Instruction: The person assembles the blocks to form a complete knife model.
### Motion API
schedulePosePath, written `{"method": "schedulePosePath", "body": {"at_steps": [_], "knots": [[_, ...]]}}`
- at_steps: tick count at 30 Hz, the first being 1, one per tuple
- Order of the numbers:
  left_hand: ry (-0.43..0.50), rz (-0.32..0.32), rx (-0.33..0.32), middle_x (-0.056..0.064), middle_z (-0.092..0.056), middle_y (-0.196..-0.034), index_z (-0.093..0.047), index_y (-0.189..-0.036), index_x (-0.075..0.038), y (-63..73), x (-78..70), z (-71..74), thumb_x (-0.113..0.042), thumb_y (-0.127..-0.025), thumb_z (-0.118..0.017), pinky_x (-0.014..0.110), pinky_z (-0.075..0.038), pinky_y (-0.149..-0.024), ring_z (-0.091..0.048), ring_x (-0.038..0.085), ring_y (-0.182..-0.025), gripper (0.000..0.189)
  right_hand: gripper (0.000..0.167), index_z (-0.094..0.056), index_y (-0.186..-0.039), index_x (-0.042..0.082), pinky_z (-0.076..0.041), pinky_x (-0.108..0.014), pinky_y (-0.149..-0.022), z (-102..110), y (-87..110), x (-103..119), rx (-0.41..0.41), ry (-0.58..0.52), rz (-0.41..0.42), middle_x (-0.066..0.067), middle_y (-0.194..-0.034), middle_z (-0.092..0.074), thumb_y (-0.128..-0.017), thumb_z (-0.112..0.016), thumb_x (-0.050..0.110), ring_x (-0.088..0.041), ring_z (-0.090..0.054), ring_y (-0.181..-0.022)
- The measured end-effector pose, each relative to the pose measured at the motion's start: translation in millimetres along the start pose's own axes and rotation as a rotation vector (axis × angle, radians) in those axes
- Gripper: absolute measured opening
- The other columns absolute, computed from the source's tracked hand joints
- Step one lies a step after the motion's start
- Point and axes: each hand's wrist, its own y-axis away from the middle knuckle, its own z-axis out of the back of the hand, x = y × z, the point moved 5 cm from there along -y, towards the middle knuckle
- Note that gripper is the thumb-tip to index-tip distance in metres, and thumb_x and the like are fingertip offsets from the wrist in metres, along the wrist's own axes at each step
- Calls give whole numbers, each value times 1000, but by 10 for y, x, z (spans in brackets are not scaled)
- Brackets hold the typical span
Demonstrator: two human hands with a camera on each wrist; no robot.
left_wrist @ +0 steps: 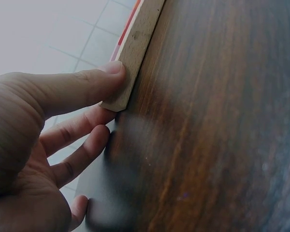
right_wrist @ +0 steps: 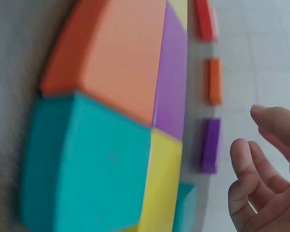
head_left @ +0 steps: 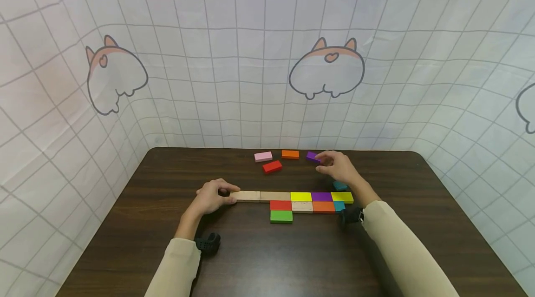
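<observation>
My left hand [head_left: 212,196] pinches the left end of a plain wooden block [head_left: 248,196], thumb on one side and finger on the other. This block lies at the left end of a row, touching a second wooden block [head_left: 276,196]. At the far side, my right hand [head_left: 339,167] reaches over a loose purple block [head_left: 311,156], fingertips right by it in the head view. In the right wrist view its thumb and fingers [right_wrist: 241,157] are parted, with nothing between them.
The row continues with yellow [head_left: 301,196], purple [head_left: 321,196] and yellow blocks; red, wooden, orange [head_left: 323,207] and teal ones adjoin it in front, then a green block [head_left: 281,216]. Loose pink [head_left: 263,157], orange [head_left: 290,154], red [head_left: 272,167] and teal [head_left: 340,186] blocks lie behind.
</observation>
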Motion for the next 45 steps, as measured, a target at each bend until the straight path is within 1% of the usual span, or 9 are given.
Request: {"method": "schedulePosePath", "body": {"at_steps": [4,10,14,22,30,34,37,40,45], "knots": [[-6,0,2,-3,-68,-100,-81,-110,-24,-4,-5,-8,-22,-85,-84,55,-23,-92,-56,19,-96,26,44,-62,-138,9,-54,-44,-83,56,-89,-165,1,17,-74,-22,-131,-64,-97,-72,21,-34,-61,-104],[-5,4,7,-3,-69,-101,-81,-111,-23,-8,-10,-23,-22,-85,-84,58,-23,-95,-57,20,-98,26,47,-60,-140,5,-53,-49,-88,76,-176,-255,10,25,-109,-25,-133,-61,-96,-72,20,-40,-59,-111],[-6,7,4,-3,-69,-101,-81,-111,-24,-1,-16,-29,-22,-85,-84,58,-23,-94,-57,21,-98,26,50,-57,-143,8,-52,-51,-94,57,-226,-306,31,1,-148,-25,-138,-58,-96,-72,20,-40,-60,-114],[2,5,8,-4,-68,-100,-81,-110,-23,14,-21,-59,-22,-85,-84,57,-24,-93,-56,20,-97,25,53,-53,-147,7,-54,-44,-88,-26,-314,-410,67,-56,-209,-28,-148,-49,-98,-70,16,-37,-65,-111],[12,4,12,-3,-67,-98,-81,-110,-24,11,-21,-79,-22,-85,-84,54,-23,-91,-54,18,-94,25,46,-58,-142,7,-53,-42,-88,-75,-376,-440,32,-34,-251,-28,-138,-56,-97,-69,9,-37,-60,-110],[14,2,9,-3,-67,-98,-81,-110,-23,15,-21,-66,-22,-85,-84,56,-23,-93,-54,19,-95,25,45,-59,-141,5,-56,-38,-86,-71,-366,-387,58,-59,-255,-29,-139,-54,-97,-67,5,-34,-61,-108],[12,0,4,-3,-68,-99,-81,-110,-23,19,-21,-44,-21,-85,-84,60,-23,-95,-55,20,-96,25,45,-60,-141,5,-59,-36,-85,-58,-349,-337,87,-79,-245,-31,-143,-52,-97,-66,3,-32,-66,-105],[11,0,0,-3,-68,-99,-81,-110,-23,15,-13,-27,-21,-85,-84,58,-22,-94,-55,20,-96,24,44,-61,-140,6,-60,-36,-85,-36,-328,-286,111,-65,-211,-32,-146,-51,-97,-67,3,-31,-70,-103],[11,-1,-2,-2,-67,-98,-81,-110,-22,6,-9,-5,-20,-85,-84,57,-21,-93,-55,22,-95,25,42,-62,-139,7,-60,-39,-85,9,-269,-197,138,-44,-133,-31,-143,-54,-97,-67,5,-28,-71,-96]]}}
